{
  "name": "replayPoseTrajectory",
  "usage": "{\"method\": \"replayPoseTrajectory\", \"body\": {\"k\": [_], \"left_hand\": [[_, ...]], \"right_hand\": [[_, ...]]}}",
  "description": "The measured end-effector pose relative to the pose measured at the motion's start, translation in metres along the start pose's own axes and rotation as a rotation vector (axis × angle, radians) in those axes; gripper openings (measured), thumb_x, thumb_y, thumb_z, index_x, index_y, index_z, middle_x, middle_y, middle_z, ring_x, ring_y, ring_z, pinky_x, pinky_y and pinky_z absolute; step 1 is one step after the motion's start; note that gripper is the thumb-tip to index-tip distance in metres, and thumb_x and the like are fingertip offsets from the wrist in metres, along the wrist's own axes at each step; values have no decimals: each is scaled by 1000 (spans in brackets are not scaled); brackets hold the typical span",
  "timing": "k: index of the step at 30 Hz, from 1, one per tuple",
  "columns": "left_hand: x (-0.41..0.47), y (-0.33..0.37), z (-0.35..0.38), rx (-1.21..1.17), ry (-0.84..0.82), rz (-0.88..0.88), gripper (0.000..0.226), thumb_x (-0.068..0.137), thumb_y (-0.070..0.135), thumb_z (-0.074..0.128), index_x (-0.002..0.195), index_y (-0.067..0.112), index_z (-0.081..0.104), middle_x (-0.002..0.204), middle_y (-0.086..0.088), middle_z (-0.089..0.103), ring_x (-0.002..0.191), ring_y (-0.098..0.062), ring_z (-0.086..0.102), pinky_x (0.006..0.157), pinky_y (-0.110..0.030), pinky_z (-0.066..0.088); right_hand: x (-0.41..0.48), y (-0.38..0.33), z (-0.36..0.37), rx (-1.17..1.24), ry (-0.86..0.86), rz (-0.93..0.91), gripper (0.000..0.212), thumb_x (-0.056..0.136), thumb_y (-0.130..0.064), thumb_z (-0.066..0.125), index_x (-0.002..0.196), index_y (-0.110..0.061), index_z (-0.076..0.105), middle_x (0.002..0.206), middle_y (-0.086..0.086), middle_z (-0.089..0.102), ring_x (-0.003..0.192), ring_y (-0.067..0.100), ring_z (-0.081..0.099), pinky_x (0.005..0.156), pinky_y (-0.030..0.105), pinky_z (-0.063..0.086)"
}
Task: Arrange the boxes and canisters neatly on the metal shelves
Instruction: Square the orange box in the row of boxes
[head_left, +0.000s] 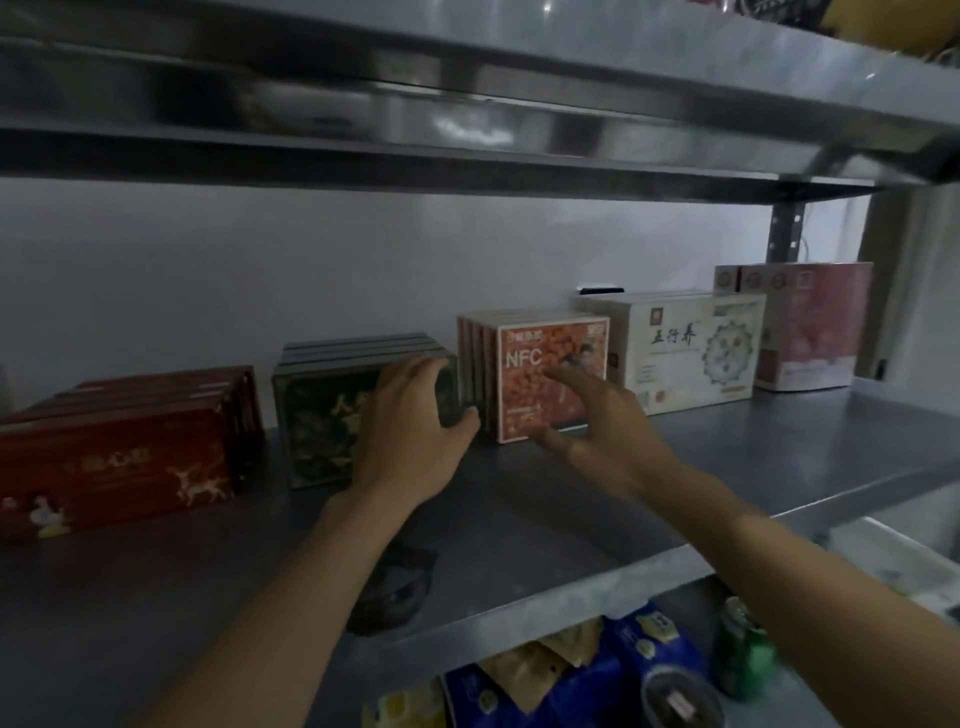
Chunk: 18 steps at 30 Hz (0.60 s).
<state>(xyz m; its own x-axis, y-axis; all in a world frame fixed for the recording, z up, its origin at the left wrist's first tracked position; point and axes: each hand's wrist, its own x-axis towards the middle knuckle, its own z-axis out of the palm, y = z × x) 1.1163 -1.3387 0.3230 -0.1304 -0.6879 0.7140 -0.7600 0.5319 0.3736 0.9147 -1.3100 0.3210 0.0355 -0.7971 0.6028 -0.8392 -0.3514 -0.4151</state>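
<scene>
Shelf (779, 441): metal, middle tier, boxes lined up near the back wall.
Row, left to right: red boxes (119, 441), dark boxes (322, 421), orange boxes (524, 374), white box (691, 353), pink boxes (810, 327).
Left hand (415, 431): clamped on right end of dark boxes, fingers over the top edge, thumb down the side.
Right hand (597, 421): fingers apart, straight, before the orange boxes' front; contact unclear.
Lower tier: blue packets (639, 660), green can (743, 654).

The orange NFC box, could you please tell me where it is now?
Head view: the orange NFC box stands on the metal shelf, right of centre, between the dark green boxes and the white box.
</scene>
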Motion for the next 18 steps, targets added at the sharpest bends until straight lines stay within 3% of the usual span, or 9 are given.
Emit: {"method": "replayPoseTrajectory", "body": {"k": [4,8,11,14,17,18], "left_hand": [[11,22,25,18,6,1,60,88,32,68,141,12,47,144,-5,47,131,-19,40,105,-23,25],[32,45,56,-37,79,-4,55,83,25,74,132,14,53,126,-1,55,111,-8,44,96,-18,31],[51,58,89,-127,110,-76,79,78,33,79,144,18,39,137,4,46,122,-10,42,108,-33,37],[67,65,115,-171,163,-191,103,70,40,85,152,24,24,148,6,35,131,-5,36,111,-30,34],[75,59,129,-264,203,-227,91,63,31,92,136,31,36,124,13,52,113,17,47,95,-11,43],[77,54,132,-291,212,-239,92,61,30,93,135,28,38,120,13,55,110,14,51,93,-16,48]], "right_hand": [[16,28,-14,-18,26,-24,66,83,-35,74,142,-20,49,143,5,53,125,30,54,104,38,43],[41,64,-23,64,78,-111,62,84,-33,73,140,-26,48,139,3,56,123,27,55,100,39,47],[67,93,-22,104,63,-155,75,83,-32,74,148,-21,37,153,2,39,137,25,42,107,37,39],[93,112,-12,186,43,-140,91,81,-37,77,153,-19,24,160,3,22,146,25,28,111,37,36],[113,125,3,285,13,-106,109,75,-39,82,155,-19,10,159,6,16,147,30,27,113,46,39],[117,127,7,320,4,-81,114,73,-38,83,155,-20,7,158,5,17,145,29,30,112,47,40]]}}
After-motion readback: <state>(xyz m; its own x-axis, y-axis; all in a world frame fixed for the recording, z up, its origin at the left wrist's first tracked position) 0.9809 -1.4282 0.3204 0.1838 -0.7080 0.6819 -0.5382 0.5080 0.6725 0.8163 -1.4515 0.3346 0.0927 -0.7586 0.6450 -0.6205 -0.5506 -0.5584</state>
